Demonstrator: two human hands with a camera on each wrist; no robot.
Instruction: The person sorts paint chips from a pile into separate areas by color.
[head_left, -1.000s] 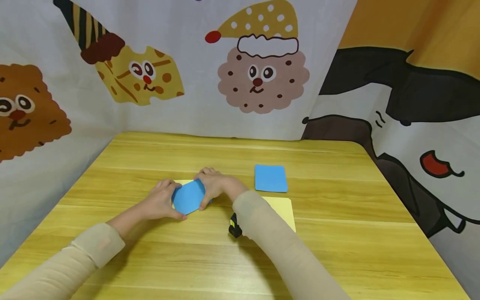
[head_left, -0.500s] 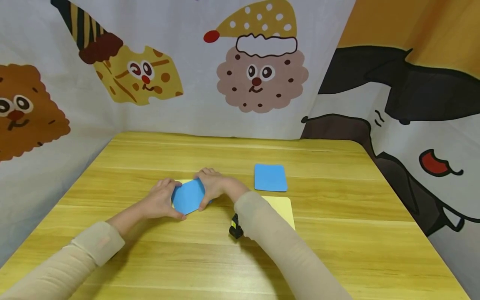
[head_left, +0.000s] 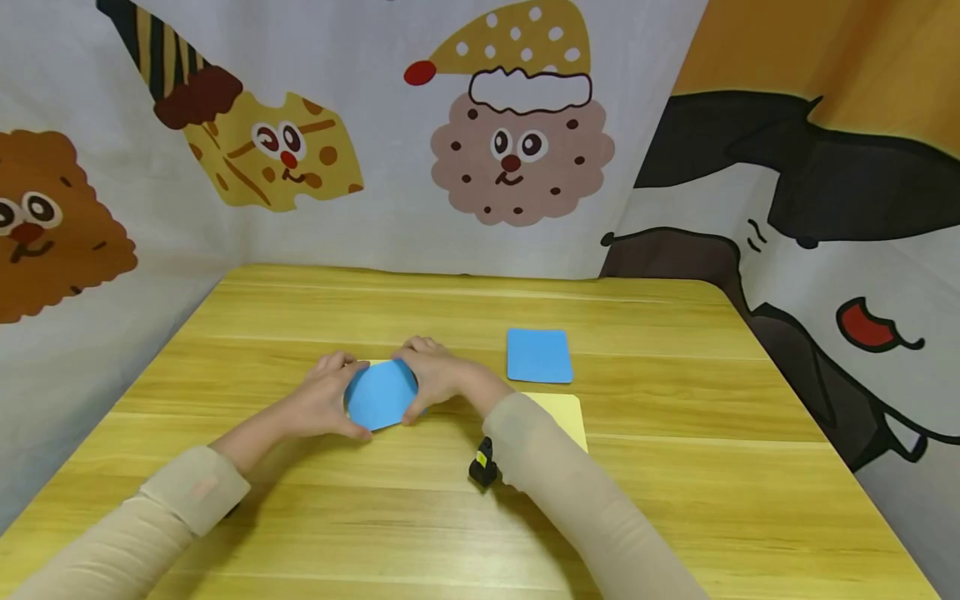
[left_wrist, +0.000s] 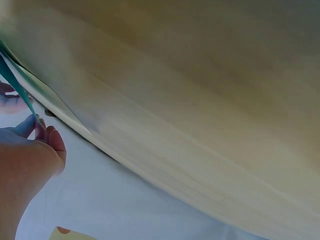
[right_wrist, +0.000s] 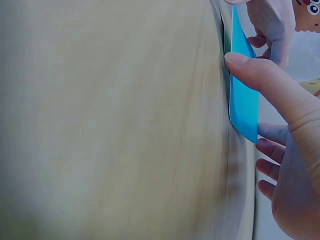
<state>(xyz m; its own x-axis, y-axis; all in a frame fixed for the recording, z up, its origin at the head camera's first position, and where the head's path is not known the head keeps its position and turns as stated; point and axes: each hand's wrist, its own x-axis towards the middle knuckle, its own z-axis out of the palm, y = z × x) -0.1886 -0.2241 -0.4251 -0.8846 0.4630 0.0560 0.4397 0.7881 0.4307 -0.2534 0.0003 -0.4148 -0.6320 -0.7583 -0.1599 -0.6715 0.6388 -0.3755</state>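
Observation:
A blue square of paper or thin card is held between both hands at the left middle of the table. My left hand grips its left side, and the left wrist view has thumb and fingers meeting at the edge of the blue card. Opposite, my right hand holds the right side; in the right wrist view its thumb lies at one edge of the blue card and the fingers at another. A strip of a yellow sheet shows behind the card's far edge; the rest is hidden.
Another blue square lies to the right of the hands. Nearer, a yellow square is partly covered by the right sleeve. A black wrist camera hangs under that sleeve. Printed cloth stands behind the wooden table.
My right hand and forearm have shifted slightly right, with the blue card's right side moving along. The left hand keeps about the same place. The other squares lie where they were.

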